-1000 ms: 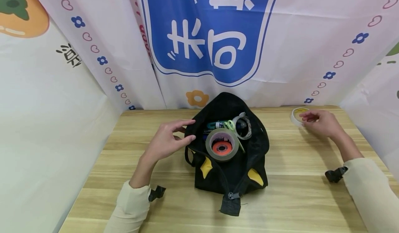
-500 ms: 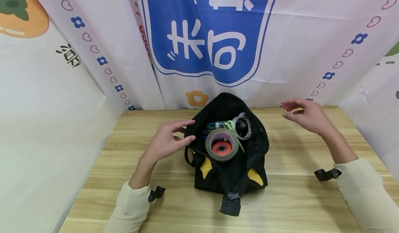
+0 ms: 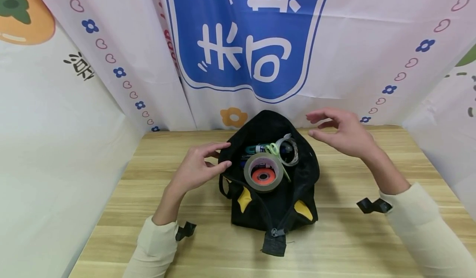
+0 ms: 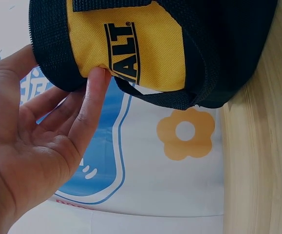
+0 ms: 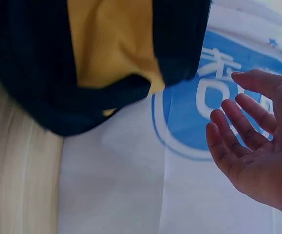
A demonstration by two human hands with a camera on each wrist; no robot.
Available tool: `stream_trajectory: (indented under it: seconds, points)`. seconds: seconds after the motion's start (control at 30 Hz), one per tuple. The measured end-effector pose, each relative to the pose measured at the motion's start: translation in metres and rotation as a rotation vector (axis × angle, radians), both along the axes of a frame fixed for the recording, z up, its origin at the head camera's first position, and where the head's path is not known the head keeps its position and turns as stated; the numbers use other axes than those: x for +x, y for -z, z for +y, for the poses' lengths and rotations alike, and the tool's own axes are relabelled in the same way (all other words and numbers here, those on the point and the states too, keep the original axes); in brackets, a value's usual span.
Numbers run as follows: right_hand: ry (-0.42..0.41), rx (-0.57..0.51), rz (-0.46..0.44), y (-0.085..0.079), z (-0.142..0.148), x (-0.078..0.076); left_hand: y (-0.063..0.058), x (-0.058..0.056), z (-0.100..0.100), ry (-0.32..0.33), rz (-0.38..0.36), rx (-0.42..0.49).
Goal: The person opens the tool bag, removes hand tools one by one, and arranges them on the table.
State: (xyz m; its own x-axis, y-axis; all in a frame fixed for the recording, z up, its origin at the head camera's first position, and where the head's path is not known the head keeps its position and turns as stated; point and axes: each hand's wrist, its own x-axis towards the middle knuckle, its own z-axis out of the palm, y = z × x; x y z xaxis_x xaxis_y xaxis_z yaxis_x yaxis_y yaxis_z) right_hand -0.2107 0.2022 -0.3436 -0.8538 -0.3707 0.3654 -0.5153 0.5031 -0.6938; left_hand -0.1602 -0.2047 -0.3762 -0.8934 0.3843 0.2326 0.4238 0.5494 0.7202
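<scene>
Black bag [image 3: 273, 195], unzipped mid-table with tape rolls [image 3: 264, 172] showing in its mouth: left hand [image 3: 195, 169] steadies the left rim with relaxed fingers touching, while the empty, open-fingered right hand [image 3: 343, 134], above the far-right rim, should descend slowly, clearing the rolls.

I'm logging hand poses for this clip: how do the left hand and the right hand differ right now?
The left hand rests on the black bag's open edge, fingers touching the fabric; the right hand hovers in the air beside the bag, touching nothing. The left sits low by the table; the right is raised. Both are open, empty, and cream-sleeved.
</scene>
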Motion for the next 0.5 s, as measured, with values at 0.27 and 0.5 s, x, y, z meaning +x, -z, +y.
stream_trajectory:
  seconds: [0.27,0.5]
  points:
    - [-0.121,0.038,-0.006,-0.009,-0.031,0.001,0.0,0.0,0.0,0.0,0.005,-0.007]
    - [-0.208,0.118,0.004,-0.008,-0.059,-0.004,0.0,-0.001,0.0,0.008,0.009,0.001]
